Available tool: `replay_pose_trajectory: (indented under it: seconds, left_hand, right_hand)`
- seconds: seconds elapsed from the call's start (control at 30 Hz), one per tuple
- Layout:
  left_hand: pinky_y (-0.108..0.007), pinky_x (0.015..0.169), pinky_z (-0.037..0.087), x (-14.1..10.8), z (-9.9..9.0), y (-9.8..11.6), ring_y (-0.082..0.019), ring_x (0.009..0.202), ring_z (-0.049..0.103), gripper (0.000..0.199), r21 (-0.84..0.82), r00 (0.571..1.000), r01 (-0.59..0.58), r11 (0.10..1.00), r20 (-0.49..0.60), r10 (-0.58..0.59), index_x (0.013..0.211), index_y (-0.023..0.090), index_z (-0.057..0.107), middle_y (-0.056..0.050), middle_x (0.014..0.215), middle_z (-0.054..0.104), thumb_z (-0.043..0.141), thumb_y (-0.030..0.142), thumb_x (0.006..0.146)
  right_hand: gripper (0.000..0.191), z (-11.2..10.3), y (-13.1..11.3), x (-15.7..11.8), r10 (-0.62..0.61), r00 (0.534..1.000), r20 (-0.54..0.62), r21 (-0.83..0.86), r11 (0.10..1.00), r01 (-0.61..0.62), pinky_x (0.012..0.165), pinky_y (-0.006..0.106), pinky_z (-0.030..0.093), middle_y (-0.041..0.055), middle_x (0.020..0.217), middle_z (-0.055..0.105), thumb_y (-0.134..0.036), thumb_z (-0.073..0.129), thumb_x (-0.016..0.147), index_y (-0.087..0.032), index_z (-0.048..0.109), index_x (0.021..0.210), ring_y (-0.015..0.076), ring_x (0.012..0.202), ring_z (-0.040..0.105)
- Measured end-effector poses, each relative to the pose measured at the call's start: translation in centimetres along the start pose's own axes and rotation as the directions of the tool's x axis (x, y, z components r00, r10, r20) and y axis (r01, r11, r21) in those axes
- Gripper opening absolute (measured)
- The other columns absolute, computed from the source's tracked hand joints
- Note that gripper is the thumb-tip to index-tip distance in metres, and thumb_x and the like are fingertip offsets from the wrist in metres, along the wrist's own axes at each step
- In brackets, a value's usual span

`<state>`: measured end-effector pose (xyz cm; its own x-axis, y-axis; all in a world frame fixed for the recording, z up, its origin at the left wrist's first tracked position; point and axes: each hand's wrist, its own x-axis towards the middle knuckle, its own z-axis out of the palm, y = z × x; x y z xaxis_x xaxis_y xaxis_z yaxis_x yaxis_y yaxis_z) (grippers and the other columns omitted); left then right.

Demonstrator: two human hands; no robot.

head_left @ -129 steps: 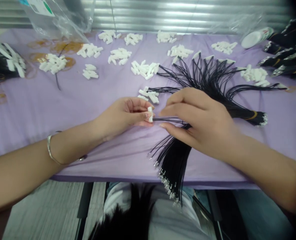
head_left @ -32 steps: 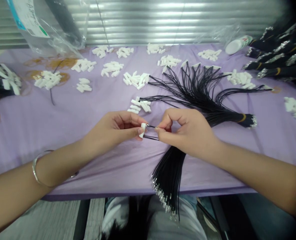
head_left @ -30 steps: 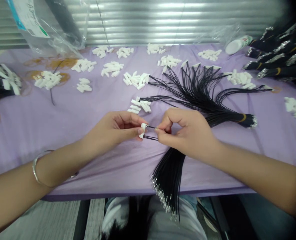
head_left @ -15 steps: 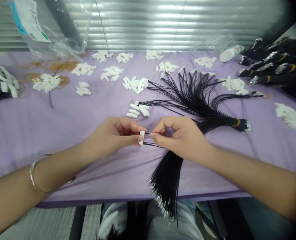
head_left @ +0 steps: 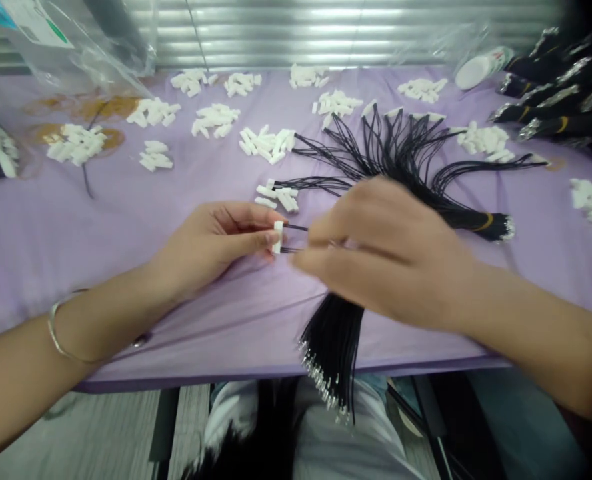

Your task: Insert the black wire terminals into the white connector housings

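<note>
My left hand (head_left: 231,233) pinches a small white connector housing (head_left: 278,238) between thumb and fingertips. Black wires run from the housing's right side toward my right hand (head_left: 381,253), which is smeared by motion. Whether its fingers hold a wire I cannot tell. Below it, a bundle of black wires (head_left: 333,340) with bare metal tips hangs over the table edge. Just behind my hands lies a small pile of white housings (head_left: 279,197), one of them with black wires in it. A larger banded wire bundle (head_left: 456,215) fans out with housings on several ends.
Several more piles of white housings (head_left: 215,121) lie across the purple tablecloth (head_left: 186,180). At back left stands a clear plastic bag (head_left: 96,53). More black wire bundles (head_left: 551,120) and a white-lidded container (head_left: 481,68) are at back right, before the window blinds (head_left: 276,33).
My right hand has moved up and right, away from the housing, its fingertips no longer at the wire's entry. The left hand keeps its pinch on the housing. The view has shifted slightly.
</note>
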<state>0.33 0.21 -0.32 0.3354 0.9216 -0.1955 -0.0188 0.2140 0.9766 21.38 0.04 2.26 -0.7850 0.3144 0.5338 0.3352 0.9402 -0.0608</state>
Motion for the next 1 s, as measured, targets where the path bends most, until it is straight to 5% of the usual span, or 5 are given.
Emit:
replay_pose_trajectory:
  seconds: [0.1,0.2,0.47,0.63,1.0]
  left_hand:
    - [-0.016,0.063,0.048,0.4,-0.1,0.0,-0.007,0.063,0.059,0.013,-0.085,0.999,0.010,0.996,-0.036,-0.013,0.083,0.016,0.070,0.001,0.071,0.066,0.071,0.015,0.070]
    - [-0.016,0.060,0.048,0.6,-0.2,0.0,-0.007,0.061,0.059,0.014,-0.106,0.997,0.021,0.994,-0.067,-0.028,0.083,0.015,0.071,0.000,0.070,0.066,0.072,0.013,0.069]
    - [-0.016,0.063,0.051,0.1,-0.2,0.1,-0.008,0.062,0.063,0.015,-0.086,0.998,0.059,0.995,0.023,-0.057,0.085,0.017,0.070,0.000,0.075,0.068,0.071,0.015,0.070]
    - [-0.013,0.064,0.051,-0.7,0.0,0.1,-0.007,0.062,0.063,0.015,-0.006,0.996,0.053,0.999,0.071,-0.052,0.086,0.020,0.070,0.001,0.075,0.070,0.070,0.015,0.072]
    - [-0.020,0.064,0.053,-0.7,0.3,0.3,-0.010,0.060,0.064,0.014,-0.025,0.994,0.103,0.994,0.034,-0.102,0.083,0.019,0.071,0.000,0.073,0.070,0.072,0.017,0.069]
  right_hand:
    - [0.021,-0.1,-0.3,-0.2,-0.173,0.903,0.392,0.181,0.977,0.109,0.075,0.032,0.039,0.0027,0.083,0.059,-0.016,0.043,0.090,-0.017,0.061,0.080,0.0156,0.081,0.050]
    - [0.018,0.4,-0.2,-0.5,-0.175,0.842,0.510,0.277,0.960,0.032,0.079,0.032,0.038,0.0026,0.081,0.058,-0.017,0.048,0.089,-0.015,0.057,0.073,0.0150,0.080,0.048]
    - [0.008,0.8,0.2,-0.3,0.245,0.916,0.317,0.387,0.849,-0.361,0.056,0.020,0.038,-0.0024,0.067,0.058,-0.017,0.054,0.083,-0.014,0.060,0.081,0.0064,0.059,0.051]
    - [0.006,1.5,0.0,-0.3,0.529,0.841,0.118,0.442,0.730,-0.521,0.050,0.017,0.036,-0.0041,0.059,0.052,-0.013,0.057,0.075,-0.014,0.058,0.070,0.0044,0.051,0.044]
    - [0.007,1.6,0.4,-0.4,0.584,0.801,0.134,0.447,0.686,-0.574,0.049,0.020,0.035,-0.0030,0.057,0.052,-0.012,0.058,0.071,-0.016,0.059,0.066,0.0066,0.051,0.044]
